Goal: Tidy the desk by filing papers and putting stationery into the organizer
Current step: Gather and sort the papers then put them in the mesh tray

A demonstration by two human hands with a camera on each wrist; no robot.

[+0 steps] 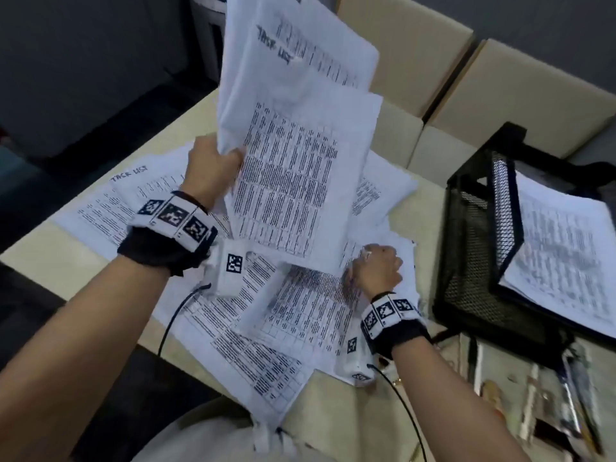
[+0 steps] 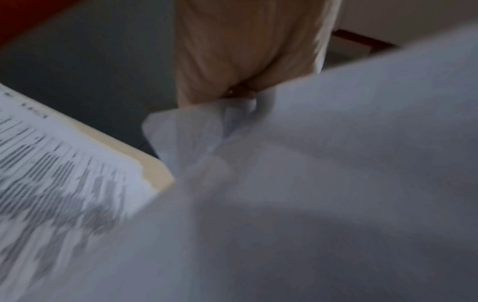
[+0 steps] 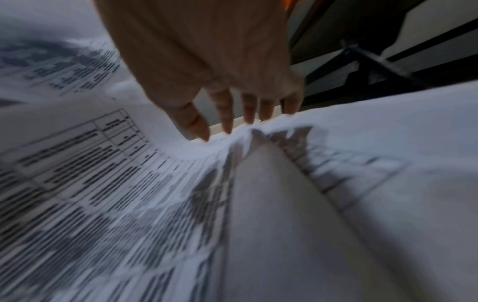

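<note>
My left hand [image 1: 230, 160] grips a bundle of printed sheets [image 1: 293, 128] by its lower corner and holds it upright above the desk; in the left wrist view that hand [image 2: 240, 92] pinches the crumpled corner of the sheets [image 2: 336, 163]. My right hand [image 1: 375, 265] rests on the loose printed papers [image 1: 266, 355] scattered over the desk. In the right wrist view its straight fingers [image 3: 248, 114] touch the bunched edge of a sheet [image 3: 103, 183]. A black mesh organizer [image 1: 480, 228] stands at the right, with papers [image 1: 560, 248] lying in its tray.
Pens and other stationery [image 1: 566, 395] lie blurred on the desk in front of the organizer. Cardboard boxes [image 1: 516, 88] stand behind the desk. The beige desk [image 1: 50, 261] ends at its left edge over a dark floor. Cables run from both wrist cameras.
</note>
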